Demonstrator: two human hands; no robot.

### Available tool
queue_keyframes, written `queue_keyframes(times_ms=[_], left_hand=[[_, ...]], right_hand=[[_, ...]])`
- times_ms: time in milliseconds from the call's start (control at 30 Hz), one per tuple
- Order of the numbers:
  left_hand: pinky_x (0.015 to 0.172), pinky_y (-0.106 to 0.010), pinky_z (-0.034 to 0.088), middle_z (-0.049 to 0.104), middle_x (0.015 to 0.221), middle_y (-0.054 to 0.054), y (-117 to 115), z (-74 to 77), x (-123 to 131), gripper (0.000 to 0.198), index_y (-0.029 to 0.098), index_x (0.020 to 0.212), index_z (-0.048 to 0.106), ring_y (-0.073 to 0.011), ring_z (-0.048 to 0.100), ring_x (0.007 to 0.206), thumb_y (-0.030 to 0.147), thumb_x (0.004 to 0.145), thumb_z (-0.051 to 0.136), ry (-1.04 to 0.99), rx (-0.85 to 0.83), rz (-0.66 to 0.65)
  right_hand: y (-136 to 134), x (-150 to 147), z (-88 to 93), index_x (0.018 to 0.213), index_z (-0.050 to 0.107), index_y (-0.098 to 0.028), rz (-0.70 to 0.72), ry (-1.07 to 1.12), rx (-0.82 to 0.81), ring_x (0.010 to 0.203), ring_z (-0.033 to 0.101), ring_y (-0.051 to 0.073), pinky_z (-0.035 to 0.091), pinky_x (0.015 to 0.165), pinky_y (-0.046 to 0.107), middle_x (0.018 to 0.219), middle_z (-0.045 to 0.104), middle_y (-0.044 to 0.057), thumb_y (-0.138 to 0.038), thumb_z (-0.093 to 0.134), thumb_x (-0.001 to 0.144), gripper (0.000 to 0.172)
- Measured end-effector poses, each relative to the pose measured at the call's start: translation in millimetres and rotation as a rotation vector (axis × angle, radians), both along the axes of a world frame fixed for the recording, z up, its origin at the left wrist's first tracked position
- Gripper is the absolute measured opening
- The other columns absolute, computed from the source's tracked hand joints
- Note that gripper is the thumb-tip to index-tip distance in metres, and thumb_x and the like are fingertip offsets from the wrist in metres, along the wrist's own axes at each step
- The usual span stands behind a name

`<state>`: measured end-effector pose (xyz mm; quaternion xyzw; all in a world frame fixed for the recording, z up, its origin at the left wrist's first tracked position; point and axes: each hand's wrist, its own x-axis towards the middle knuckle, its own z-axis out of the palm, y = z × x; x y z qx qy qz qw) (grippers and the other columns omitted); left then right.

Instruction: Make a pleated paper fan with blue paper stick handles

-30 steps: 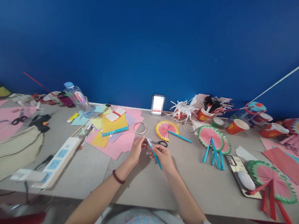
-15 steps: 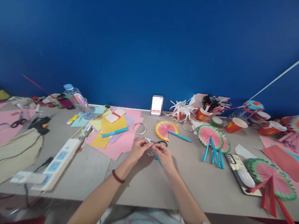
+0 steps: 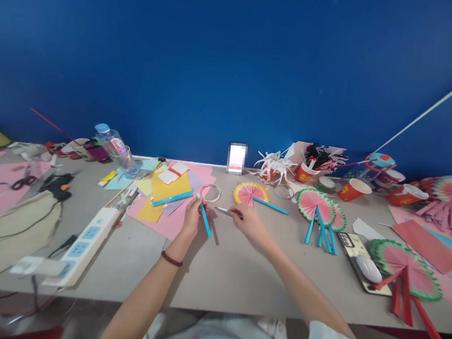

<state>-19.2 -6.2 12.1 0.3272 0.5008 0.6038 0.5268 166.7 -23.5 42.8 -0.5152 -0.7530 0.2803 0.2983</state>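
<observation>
Pinched in my left hand [image 3: 190, 221] is a narrow blue paper strip [image 3: 206, 222], which slants down to the right over the grey table. My right hand [image 3: 253, 227] closes over the dark handles of a pair of scissors [image 3: 223, 210]; their metal blades point left toward the strip, apart from it. Fingers hide most of the handles. Beyond the hands lie a roll of white tape [image 3: 210, 193] and a pleated pink and yellow paper fan [image 3: 245, 193] with a blue strip [image 3: 271, 205] on it.
Coloured paper sheets [image 3: 169, 185] lie behind my left hand. A power strip [image 3: 84, 249] and a plastic bottle [image 3: 115, 146] stand left. To the right are more paper fans [image 3: 313, 204], a phone [image 3: 348, 249] with a mouse [image 3: 368, 268], and paper cups [image 3: 354, 190].
My hands have parted. The left moved left with the blue strip, now held by it alone; the right let go of the strip and took hold of the scissors.
</observation>
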Motion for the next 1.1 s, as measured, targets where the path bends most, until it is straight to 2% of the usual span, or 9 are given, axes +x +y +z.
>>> queue_keyframes(times_ms=[133,267,467,667,800,933,1100], left_hand=[[0.055,-0.024,0.043,0.057,0.059,0.000,-4.2,-0.3,5.3,0.026,0.017,0.064,0.050,-0.0123,0.055,0.055,0.041,0.071,0.058,-0.038,-0.045,-0.059],[0.058,-0.026,0.045,0.059,0.060,-0.002,-5.8,0.2,6.9,0.027,0.016,0.063,0.053,-0.0138,0.057,0.057,0.041,0.070,0.060,-0.005,-0.029,-0.073],[0.053,-0.024,0.043,0.061,0.063,-0.002,-8.3,2.6,6.5,0.026,0.016,0.064,0.057,-0.0138,0.056,0.055,0.042,0.070,0.061,0.056,-0.059,-0.091],[0.058,-0.025,0.045,0.061,0.063,-0.002,-10.1,2.0,8.3,0.023,0.016,0.065,0.058,-0.0146,0.058,0.059,0.038,0.070,0.062,0.052,-0.063,-0.113],[0.059,-0.026,0.046,0.064,0.066,-0.005,-11.5,1.9,10.0,0.027,0.016,0.066,0.060,-0.0171,0.061,0.064,0.043,0.070,0.063,0.084,-0.078,-0.150],[0.058,-0.028,0.047,0.066,0.069,-0.006,-10.8,-2.6,11.0,0.031,0.016,0.067,0.061,-0.0187,0.062,0.065,0.047,0.068,0.064,0.139,-0.077,-0.172],[0.059,-0.028,0.047,0.067,0.069,-0.006,-8.9,-11.8,11.5,0.026,0.017,0.067,0.062,-0.0189,0.062,0.065,0.043,0.070,0.063,0.254,-0.006,-0.184]], right_hand=[[18.0,-11.6,-9.8,0.089,0.068,-0.015,-0.044,-0.212,-0.014,0.083,0.059,0.018,0.040,0.073,0.026,0.088,0.067,0.008,-0.015,0.057,0.081,0.014],[20.6,-23.3,-23.1,0.085,0.069,-0.014,-0.080,-0.326,0.017,0.086,0.058,0.020,0.040,0.074,0.026,0.087,0.065,0.010,-0.018,0.059,0.082,0.011],[19.2,-25.0,-33.0,0.084,0.069,-0.015,-0.117,-0.293,0.060,0.087,0.057,0.020,0.040,0.076,0.026,0.088,0.065,0.009,-0.017,0.058,0.083,0.012],[23.4,-25.1,-35.5,0.079,0.067,-0.015,-0.136,-0.270,0.035,0.081,0.058,0.018,0.040,0.071,0.025,0.084,0.065,0.007,-0.017,0.059,0.081,0.008],[25.5,-26.0,-34.8,0.078,0.066,-0.016,-0.124,-0.316,0.018,0.080,0.058,0.017,0.039,0.069,0.024,0.083,0.065,0.006,-0.014,0.056,0.082,0.011],[23.8,-27.3,-32.9,0.080,0.065,-0.015,-0.112,-0.366,0.022,0.085,0.057,0.019,0.038,0.073,0.026,0.086,0.065,0.009,-0.014,0.053,0.083,0.012],[21.4,-29.3,-35.4,0.087,0.061,-0.014,-0.103,-0.423,0.028,0.088,0.056,0.021,0.037,0.073,0.028,0.094,0.063,0.012,-0.014,0.046,0.087,0.015]])
